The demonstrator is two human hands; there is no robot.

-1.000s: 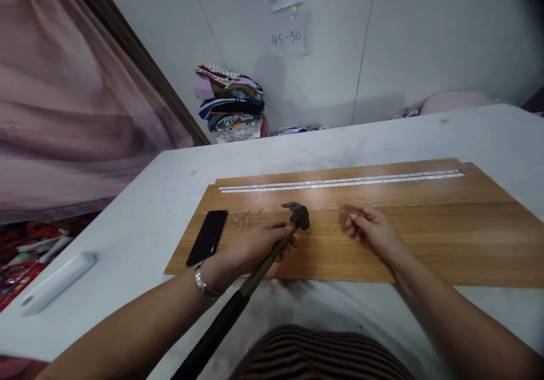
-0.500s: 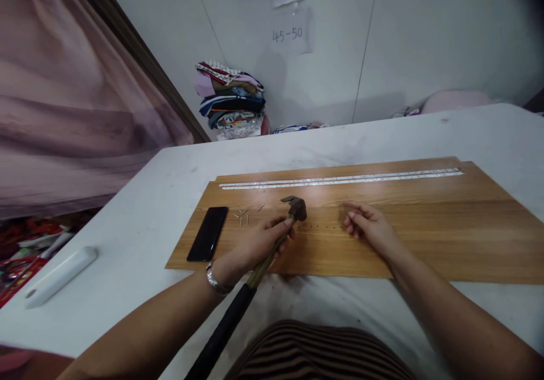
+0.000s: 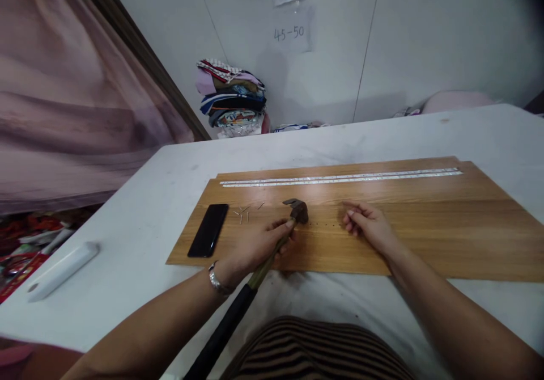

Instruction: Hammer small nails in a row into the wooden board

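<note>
My left hand [image 3: 268, 241] is closed round the upper handle of a claw hammer [image 3: 298, 211]. The hammer head is just above or on a wooden board [image 3: 446, 232], and its black grip slants down toward my lap. On the board right of the hammer head runs a row of small dark dots [image 3: 326, 224]; whether they are nail heads or holes I cannot tell. At the right end of that row lies my right hand [image 3: 368, 224], with the index finger stretched out and the other fingers loosely curled. Several loose nails [image 3: 242, 214] lie left of the hammer.
A black phone [image 3: 208, 230] lies at the board's left end. Two white marked strips [image 3: 340, 179] run along its far side. On the white table [image 3: 140, 198] at left is a long white object [image 3: 63, 271]. Folded clothes [image 3: 233, 96] are stacked beyond the table by the wall.
The hammer head has shifted very slightly right and down with my left hand. My right hand stays almost where it was. The whole view has moved a little.
</note>
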